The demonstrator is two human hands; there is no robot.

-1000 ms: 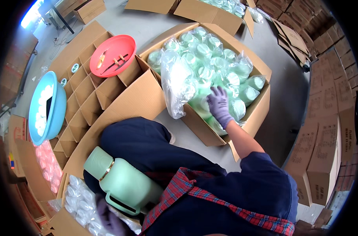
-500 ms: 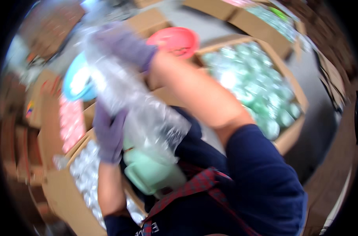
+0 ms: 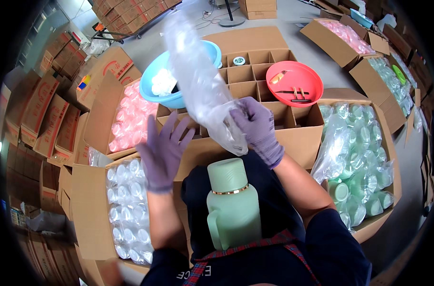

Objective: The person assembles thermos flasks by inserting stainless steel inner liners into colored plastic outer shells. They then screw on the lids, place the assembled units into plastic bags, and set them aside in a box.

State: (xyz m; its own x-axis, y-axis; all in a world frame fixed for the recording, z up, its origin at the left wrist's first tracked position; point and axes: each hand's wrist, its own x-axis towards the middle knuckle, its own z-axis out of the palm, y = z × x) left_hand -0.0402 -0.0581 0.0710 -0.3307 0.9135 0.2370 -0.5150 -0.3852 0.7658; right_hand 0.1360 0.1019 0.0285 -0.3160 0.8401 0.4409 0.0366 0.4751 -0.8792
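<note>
My right hand [image 3: 256, 126], in a purple glove, grips the crumpled lower end of a long clear plastic bag [image 3: 193, 71]. The bag stretches up and away to the left, over the blue basin's edge and the divided carton. My left hand [image 3: 163, 155], gloved the same way, is held up with fingers spread and nothing in it, left of the bag and apart from it. A pale green insulated jug [image 3: 235, 209] with a side handle, a matching lid and a gold-coloured ring stands upright in my lap, touched by neither hand.
Ahead stands a divided carton [image 3: 298, 136]. On it rest a blue basin [image 3: 150, 95] and a red basin [image 3: 310, 78] holding small tools. Cartons of wrapped green pieces [image 3: 360, 143], pink pieces [image 3: 131, 114] and clear wrapped pieces [image 3: 126, 209] flank me.
The bag, earlier hanging partly over the jug, is now up and away from it. My left hand has let go and opened; my right hand has come back toward me and to the right.
</note>
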